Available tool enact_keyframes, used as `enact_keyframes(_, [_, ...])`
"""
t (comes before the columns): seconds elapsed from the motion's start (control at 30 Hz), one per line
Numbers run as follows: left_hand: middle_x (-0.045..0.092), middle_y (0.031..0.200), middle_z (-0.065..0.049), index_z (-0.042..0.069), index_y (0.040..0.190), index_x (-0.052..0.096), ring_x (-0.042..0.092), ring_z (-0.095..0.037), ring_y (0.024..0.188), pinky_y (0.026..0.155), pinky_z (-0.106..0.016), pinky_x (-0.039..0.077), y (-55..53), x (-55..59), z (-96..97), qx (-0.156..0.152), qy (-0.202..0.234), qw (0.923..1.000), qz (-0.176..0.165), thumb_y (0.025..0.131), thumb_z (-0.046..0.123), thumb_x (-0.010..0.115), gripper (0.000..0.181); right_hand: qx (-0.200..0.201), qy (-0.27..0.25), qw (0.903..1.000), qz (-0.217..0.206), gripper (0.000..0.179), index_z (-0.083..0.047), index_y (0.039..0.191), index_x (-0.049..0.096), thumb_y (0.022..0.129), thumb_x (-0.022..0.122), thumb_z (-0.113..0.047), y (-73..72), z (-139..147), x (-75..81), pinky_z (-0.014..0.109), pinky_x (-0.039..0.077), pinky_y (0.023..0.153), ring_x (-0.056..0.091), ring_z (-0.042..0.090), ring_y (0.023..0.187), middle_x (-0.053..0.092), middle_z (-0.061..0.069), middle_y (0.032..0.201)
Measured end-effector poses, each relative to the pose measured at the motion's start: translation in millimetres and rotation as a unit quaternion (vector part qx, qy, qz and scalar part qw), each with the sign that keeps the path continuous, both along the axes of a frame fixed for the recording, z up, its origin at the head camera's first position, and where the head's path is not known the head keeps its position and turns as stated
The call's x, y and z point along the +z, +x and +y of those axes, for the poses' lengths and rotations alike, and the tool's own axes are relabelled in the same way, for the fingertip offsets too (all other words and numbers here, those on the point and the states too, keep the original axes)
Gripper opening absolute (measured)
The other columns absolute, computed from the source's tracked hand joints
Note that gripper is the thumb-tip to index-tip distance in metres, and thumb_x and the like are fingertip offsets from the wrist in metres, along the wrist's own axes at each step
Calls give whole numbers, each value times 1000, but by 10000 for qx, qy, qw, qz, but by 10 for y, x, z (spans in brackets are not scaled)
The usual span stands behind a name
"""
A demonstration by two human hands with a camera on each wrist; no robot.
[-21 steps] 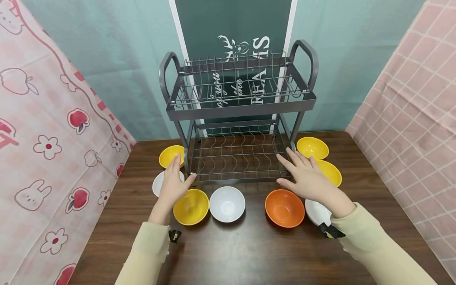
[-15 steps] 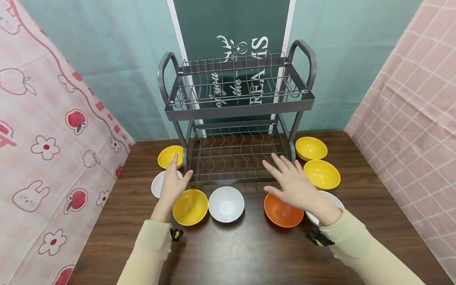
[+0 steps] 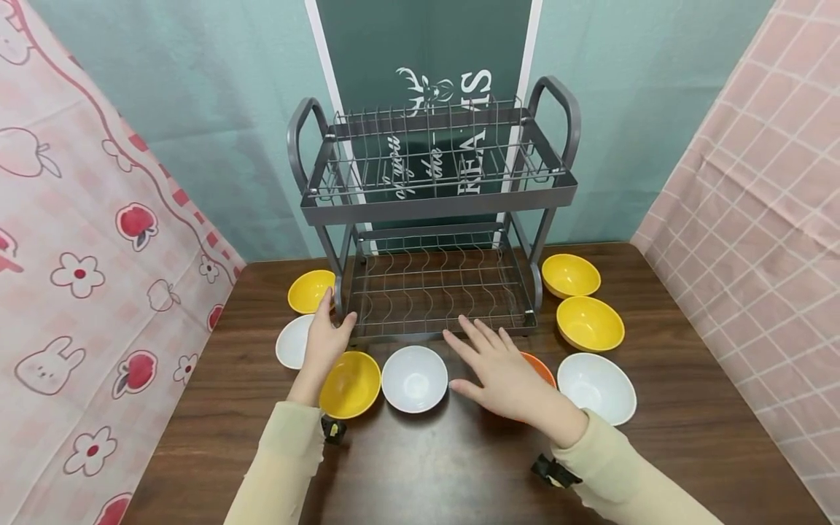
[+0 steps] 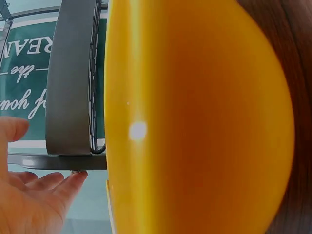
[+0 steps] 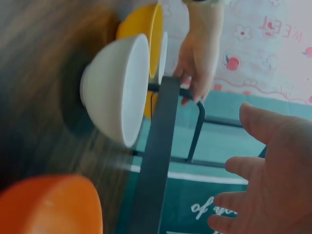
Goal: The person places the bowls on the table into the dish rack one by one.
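Observation:
My left hand (image 3: pixel 323 348) is beside the front left corner of the grey two-tier dish rack (image 3: pixel 420 210), thumb apart from the fingers; whether it touches the frame I cannot tell. Below it lies a yellow bowl (image 3: pixel 351 384), which fills much of the left wrist view. My right hand (image 3: pixel 508 379) hovers with spread fingers above an orange bowl (image 3: pixel 540 368), partly hiding it. Nothing is in its grasp. Between the hands sits a white bowl (image 3: pixel 415 379). Left of my left hand are another white bowl (image 3: pixel 292 341) and a yellow bowl (image 3: pixel 308 292).
To the right of the rack stand a far yellow bowl (image 3: pixel 569 275), a nearer yellow bowl (image 3: pixel 589 323) and a white bowl (image 3: pixel 596 388). All rest on a dark wooden table (image 3: pixel 420 467). Patterned cloths hang at both sides, with a teal curtain (image 3: pixel 236 131) behind.
My right hand has moved left and toward me, from beside the right-hand yellow bowls to above the orange bowl. The left hand stays by the rack corner. The bowls keep their places.

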State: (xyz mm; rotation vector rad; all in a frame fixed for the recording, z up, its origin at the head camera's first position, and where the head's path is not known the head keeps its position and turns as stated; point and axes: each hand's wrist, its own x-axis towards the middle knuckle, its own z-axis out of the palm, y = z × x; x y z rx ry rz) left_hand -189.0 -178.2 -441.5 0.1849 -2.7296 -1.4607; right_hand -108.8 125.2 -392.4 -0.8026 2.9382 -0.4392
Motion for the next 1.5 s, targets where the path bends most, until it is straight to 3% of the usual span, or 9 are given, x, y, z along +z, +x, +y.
enact_keyframes(0.37, [54,129,-20,7,137,42,54,-34,116,98,-47,44,9,-64,18,550,-96,9972,503,96,24,46,45,392,147,9990,-159,69,-25,146,29,86,54,-51,191,-238,-267,59,22,110,25,32,140,20,9,155])
enact_keyframes(0.57, [61,120,-20,1,122,54,57,-32,109,94,-47,47,-6,-69,23,705,-139,9967,389,96,17,48,31,643,233,9974,-229,69,-25,145,31,86,55,-50,285,-329,-408,60,25,108,28,33,139,25,10,153])
enact_keyframes(0.77, [63,116,-19,1,118,57,59,-31,102,87,-45,49,7,-48,40,737,-191,9965,336,96,18,47,29,795,342,9956,-349,65,-23,142,37,85,60,-45,336,-379,-508,59,26,108,32,32,137,30,9,151])
enact_keyframes(1.03, [63,116,-19,1,118,56,59,-30,101,86,-44,49,22,-34,48,751,-219,9965,282,96,19,47,30,931,666,9930,279,47,-18,126,56,82,66,-34,338,-424,-637,54,37,103,41,29,131,44,7,142])
enact_keyframes(1.17, [63,115,-19,1,118,56,58,-30,99,85,-43,49,11,-45,42,761,-178,9966,247,96,19,46,30,1031,518,9917,568,38,-17,119,61,82,66,-27,308,-462,-687,52,42,98,47,27,126,52,4,135])
enact_keyframes(1.3, [63,114,-19,1,117,57,59,-30,100,85,-44,49,-2,-59,25,758,-180,9965,290,96,18,48,29,1082,344,9917,602,30,-16,114,63,84,64,-21,269,-505,-731,48,46,95,52,25,120,58,2,129])
enact_keyframes(1.5, [62,117,-21,0,120,56,59,-32,107,91,-45,49,-1,-73,17,635,6,9974,349,94,18,51,32,1033,337,9897,928,14,-15,98,68,86,60,-16,224,-555,-799,35,51,89,60,18,105,65,0,115])
